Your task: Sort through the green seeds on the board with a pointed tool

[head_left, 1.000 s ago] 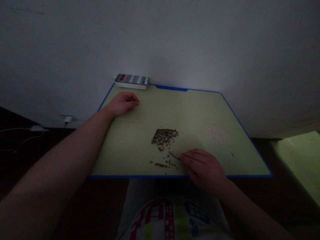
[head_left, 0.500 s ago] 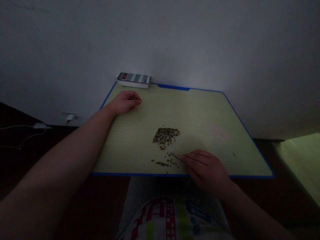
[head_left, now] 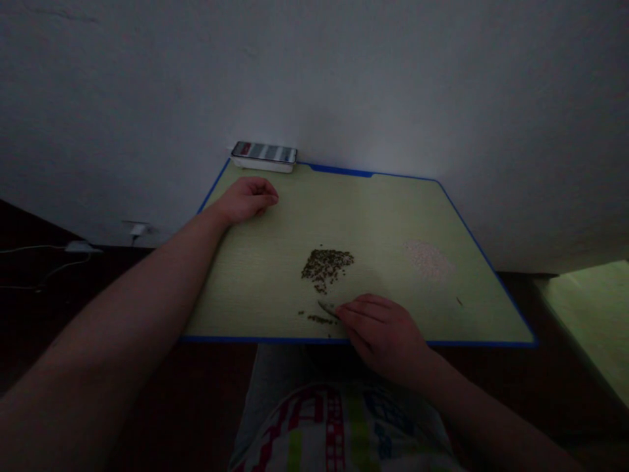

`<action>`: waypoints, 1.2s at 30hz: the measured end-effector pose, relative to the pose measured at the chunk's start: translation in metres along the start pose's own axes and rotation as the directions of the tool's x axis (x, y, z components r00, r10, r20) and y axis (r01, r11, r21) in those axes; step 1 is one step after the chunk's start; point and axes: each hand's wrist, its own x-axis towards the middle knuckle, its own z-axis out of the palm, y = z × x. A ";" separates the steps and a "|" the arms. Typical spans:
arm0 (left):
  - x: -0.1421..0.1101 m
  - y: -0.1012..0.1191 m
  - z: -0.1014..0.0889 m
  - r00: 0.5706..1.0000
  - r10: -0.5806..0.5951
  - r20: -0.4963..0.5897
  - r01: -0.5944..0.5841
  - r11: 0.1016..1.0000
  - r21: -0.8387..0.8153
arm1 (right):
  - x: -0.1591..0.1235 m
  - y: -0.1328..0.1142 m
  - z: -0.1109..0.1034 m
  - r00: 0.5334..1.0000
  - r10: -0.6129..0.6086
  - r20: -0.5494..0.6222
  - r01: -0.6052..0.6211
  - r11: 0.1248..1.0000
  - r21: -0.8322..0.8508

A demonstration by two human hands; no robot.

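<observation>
My right hand (head_left: 383, 334) is at the near edge of the pale yellow-green table (head_left: 363, 210). Its fingers pinch a thin, pointed grey tool (head_left: 326, 307), whose exact kind is hard to see in the dim light. Under and beside the tool's tip lies a short row of small dark green beans (head_left: 318, 319), with a few strays. Just beyond is a larger pile of the same beans (head_left: 326, 265). At the far left my left hand (head_left: 249, 198) rests on the tabletop, fingers curled in toward the thumb, with nothing visible in them.
A pale patch of small whitish grains (head_left: 428, 260) lies on the right of the table, with a thin brown sliver (head_left: 459, 301) nearer me. A phone (head_left: 265, 151) lies on a white box (head_left: 263, 164) at the back left, by the wall. A blue rim (head_left: 236, 339) borders the tabletop.
My right hand and its tool have moved left, over the stray beans near the front edge. My left hand has stayed in place.
</observation>
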 end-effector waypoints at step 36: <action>0.002 -0.004 0.000 1.000 0.010 -0.001 -0.010 1.000 0.002 | -0.007 0.048 -0.032 0.706 0.612 0.356 -0.694 0.698 0.178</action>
